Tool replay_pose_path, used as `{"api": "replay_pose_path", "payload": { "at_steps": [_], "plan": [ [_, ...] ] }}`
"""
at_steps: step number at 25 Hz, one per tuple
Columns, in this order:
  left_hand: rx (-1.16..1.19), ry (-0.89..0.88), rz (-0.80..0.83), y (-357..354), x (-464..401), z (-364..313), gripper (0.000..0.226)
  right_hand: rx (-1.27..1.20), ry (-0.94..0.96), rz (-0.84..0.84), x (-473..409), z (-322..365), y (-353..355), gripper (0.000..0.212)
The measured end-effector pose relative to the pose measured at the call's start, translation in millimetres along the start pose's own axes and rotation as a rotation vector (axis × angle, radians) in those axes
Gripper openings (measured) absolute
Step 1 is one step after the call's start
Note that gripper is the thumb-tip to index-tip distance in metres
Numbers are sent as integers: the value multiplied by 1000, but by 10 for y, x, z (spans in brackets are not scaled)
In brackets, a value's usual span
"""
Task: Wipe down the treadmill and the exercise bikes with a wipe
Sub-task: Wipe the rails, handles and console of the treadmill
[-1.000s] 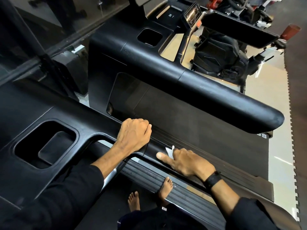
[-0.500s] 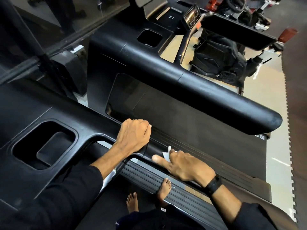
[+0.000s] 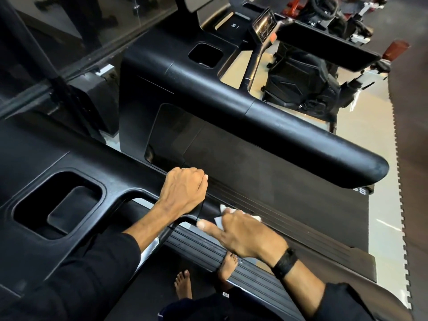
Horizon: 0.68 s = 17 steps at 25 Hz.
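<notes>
The left hand's (image 3: 184,189) fingers (image 3: 196,173) are curled over the top of the near treadmill's handrail (image 3: 208,208), gripping it. The right hand (image 3: 245,235) lies on the same handrail just behind the left, its fingers pressing a white wipe (image 3: 218,220) onto the rail; whether they curl round the wipe cannot be told, but the thumb (image 3: 209,227) is stretched out straight toward the left hand. Only small corners of the wipe show past the hand. A black band (image 3: 284,262) circles the right wrist, and both arms wear black sleeves (image 3: 81,274). Below the handrail, two bare feet (image 3: 228,265) stand by the ribbed side rail. Beyond the handrail stands a second treadmill (image 3: 254,117), and past that an exercise bike (image 3: 305,84).
</notes>
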<state>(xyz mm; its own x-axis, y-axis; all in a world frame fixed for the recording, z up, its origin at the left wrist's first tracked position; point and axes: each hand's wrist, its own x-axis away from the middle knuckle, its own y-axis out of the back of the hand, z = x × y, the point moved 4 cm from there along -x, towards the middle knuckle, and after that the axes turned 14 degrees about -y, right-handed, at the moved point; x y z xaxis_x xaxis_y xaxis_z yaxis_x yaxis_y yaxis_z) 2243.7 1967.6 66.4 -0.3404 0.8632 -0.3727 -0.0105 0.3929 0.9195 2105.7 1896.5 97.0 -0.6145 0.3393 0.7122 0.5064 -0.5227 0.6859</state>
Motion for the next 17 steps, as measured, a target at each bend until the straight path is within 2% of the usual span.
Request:
{"api": "replay_pose_path", "payload": {
  "at_steps": [2, 3, 4, 6, 8, 10, 11, 13, 14, 15, 17],
  "plan": [
    [-7, 5, -5, 8, -4, -2, 47, -64, 127, -30, -136, 155, -89, 97],
    [-11, 7, -2, 14, -1, -1, 47, -103, 151, -46, -254, 153, -110, 99],
    [-15, 6, 1, 18, 5, -4, 47, -151, 131, -52, -366, 85, -106, 95],
    [-23, 5, 3, 33, 17, -19, 46, -179, -27, 24, -416, -187, -63, 90],
    [-36, 8, -2, 47, 21, -23, 46, -68, -163, 98, -250, -393, -34, 84],
    [-48, 2, -2, 42, 6, -22, 46, 28, -119, 107, -23, -309, -38, 81],
    [-48, -4, 7, 36, -1, -24, 45, 32, -64, 61, 6, -197, -65, 90],
    [-42, -15, 11, 31, -7, -24, 42, -18, 101, -39, -63, 55, -115, 99],
    [-35, -14, 13, 31, -2, -22, 42, -65, 164, -68, -184, 111, -138, 92],
    [-32, -12, 17, 30, 4, -22, 43, -137, 174, -72, -300, 94, -117, 83],
    [-36, -10, 19, 35, 7, -29, 43, -215, 33, 5, -426, -146, -73, 78]
  ]
}}
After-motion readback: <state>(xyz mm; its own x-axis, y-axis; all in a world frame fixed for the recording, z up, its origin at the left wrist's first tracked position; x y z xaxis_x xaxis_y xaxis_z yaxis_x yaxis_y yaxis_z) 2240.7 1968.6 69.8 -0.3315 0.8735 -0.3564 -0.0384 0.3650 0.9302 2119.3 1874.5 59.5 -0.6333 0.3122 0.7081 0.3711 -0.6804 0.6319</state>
